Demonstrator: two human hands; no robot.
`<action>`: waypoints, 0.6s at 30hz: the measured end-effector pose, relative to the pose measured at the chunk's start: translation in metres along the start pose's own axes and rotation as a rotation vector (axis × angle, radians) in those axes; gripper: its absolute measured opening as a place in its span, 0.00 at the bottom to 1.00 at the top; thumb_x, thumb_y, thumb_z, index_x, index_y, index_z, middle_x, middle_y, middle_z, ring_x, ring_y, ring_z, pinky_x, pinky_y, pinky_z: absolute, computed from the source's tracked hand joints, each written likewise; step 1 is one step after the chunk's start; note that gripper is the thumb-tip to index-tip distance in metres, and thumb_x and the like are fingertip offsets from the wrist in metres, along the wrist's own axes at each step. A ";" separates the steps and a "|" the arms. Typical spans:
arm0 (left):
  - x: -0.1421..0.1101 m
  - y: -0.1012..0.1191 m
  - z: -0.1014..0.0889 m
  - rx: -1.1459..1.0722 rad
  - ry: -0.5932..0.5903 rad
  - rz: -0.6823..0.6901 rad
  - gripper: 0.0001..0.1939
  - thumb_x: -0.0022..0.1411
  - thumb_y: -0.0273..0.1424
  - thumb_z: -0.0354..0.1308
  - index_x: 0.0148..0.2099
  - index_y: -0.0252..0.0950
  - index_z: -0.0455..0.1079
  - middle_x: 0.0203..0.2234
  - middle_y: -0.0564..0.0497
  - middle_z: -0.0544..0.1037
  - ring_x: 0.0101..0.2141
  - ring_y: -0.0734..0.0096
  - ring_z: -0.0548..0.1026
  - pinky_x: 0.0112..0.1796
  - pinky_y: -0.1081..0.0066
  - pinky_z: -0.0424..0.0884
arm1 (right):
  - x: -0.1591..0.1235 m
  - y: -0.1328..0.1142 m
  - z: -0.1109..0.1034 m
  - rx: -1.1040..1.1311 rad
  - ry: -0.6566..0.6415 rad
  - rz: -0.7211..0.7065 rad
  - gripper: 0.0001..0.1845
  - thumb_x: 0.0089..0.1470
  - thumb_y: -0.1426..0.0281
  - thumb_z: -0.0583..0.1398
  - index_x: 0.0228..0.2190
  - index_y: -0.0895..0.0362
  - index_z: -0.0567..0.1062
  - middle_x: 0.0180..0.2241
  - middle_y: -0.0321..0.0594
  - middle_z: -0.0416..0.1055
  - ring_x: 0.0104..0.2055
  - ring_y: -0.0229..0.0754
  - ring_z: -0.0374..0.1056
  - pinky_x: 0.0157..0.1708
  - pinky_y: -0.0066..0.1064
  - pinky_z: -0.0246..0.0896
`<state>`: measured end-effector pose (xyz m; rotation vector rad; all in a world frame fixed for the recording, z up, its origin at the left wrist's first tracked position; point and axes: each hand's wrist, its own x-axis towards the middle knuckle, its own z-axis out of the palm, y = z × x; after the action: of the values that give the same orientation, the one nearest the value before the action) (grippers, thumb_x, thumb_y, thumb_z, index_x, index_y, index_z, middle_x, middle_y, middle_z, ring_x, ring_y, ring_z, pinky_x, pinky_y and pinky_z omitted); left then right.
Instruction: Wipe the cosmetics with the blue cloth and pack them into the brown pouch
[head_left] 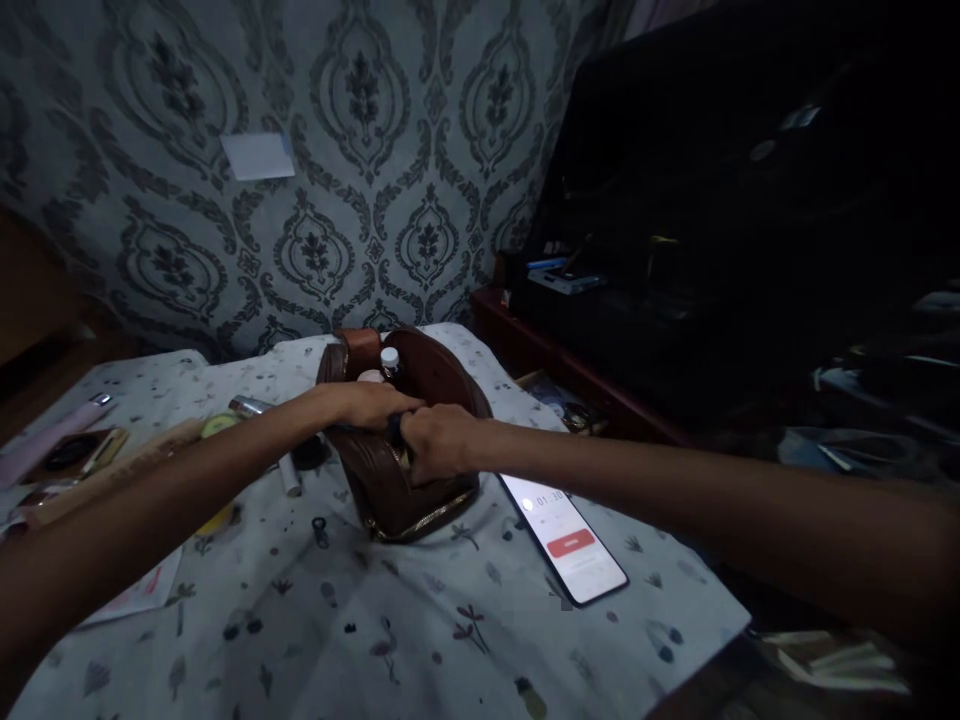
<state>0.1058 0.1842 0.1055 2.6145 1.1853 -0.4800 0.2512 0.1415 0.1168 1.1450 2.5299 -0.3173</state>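
One gold-zipped brown bag [377, 480], gaping — both hands [375, 404] [444, 440] at it, fingers' hold unclear.

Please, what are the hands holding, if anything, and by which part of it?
The left hand and curled right hand meet at the front of the open brown leather-look bag; what either grips, if anything, cannot be told.

White cloth [420, 665] with small printed motifs, an open brown bag [377, 482] standing on it, a phone [576, 572] lying lit just beside, a slim white tube [289, 477], a pink capped item [56, 440] at left
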 end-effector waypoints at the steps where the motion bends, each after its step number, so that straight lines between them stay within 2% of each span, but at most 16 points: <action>1: 0.001 0.000 0.002 0.000 0.014 0.013 0.28 0.56 0.23 0.57 0.60 0.40 0.67 0.52 0.48 0.79 0.48 0.62 0.77 0.46 0.72 0.69 | -0.003 -0.002 0.001 -0.018 0.015 -0.016 0.37 0.47 0.63 0.68 0.55 0.68 0.71 0.51 0.61 0.75 0.53 0.61 0.73 0.50 0.43 0.70; 4: 0.004 -0.001 0.004 0.011 0.061 0.055 0.28 0.56 0.23 0.57 0.60 0.40 0.67 0.50 0.48 0.80 0.47 0.62 0.77 0.45 0.73 0.70 | -0.012 -0.006 0.005 -0.043 0.057 -0.038 0.38 0.49 0.67 0.66 0.59 0.69 0.66 0.51 0.61 0.75 0.52 0.60 0.74 0.49 0.42 0.71; 10: 0.003 -0.004 0.002 0.003 0.016 0.098 0.31 0.54 0.21 0.57 0.61 0.39 0.65 0.53 0.47 0.78 0.51 0.61 0.76 0.49 0.72 0.68 | -0.017 -0.003 0.003 0.014 0.007 0.041 0.33 0.47 0.64 0.67 0.53 0.66 0.73 0.51 0.59 0.75 0.53 0.59 0.73 0.50 0.39 0.70; 15: 0.002 -0.009 0.004 -0.103 -0.044 0.105 0.29 0.52 0.17 0.55 0.58 0.34 0.68 0.56 0.45 0.76 0.54 0.63 0.74 0.53 0.72 0.66 | -0.011 -0.001 0.000 0.000 -0.007 0.047 0.30 0.45 0.65 0.68 0.51 0.64 0.76 0.50 0.57 0.76 0.51 0.59 0.75 0.47 0.39 0.72; 18: 0.003 -0.011 0.006 -0.117 -0.051 0.119 0.28 0.52 0.16 0.54 0.56 0.35 0.69 0.54 0.47 0.78 0.52 0.64 0.75 0.53 0.73 0.67 | -0.011 0.001 -0.004 -0.044 -0.018 0.026 0.27 0.47 0.65 0.67 0.49 0.64 0.77 0.48 0.56 0.77 0.49 0.59 0.75 0.46 0.39 0.72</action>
<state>0.0978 0.1913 0.0977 2.5399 1.0034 -0.4373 0.2584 0.1359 0.1244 1.1519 2.4918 -0.2637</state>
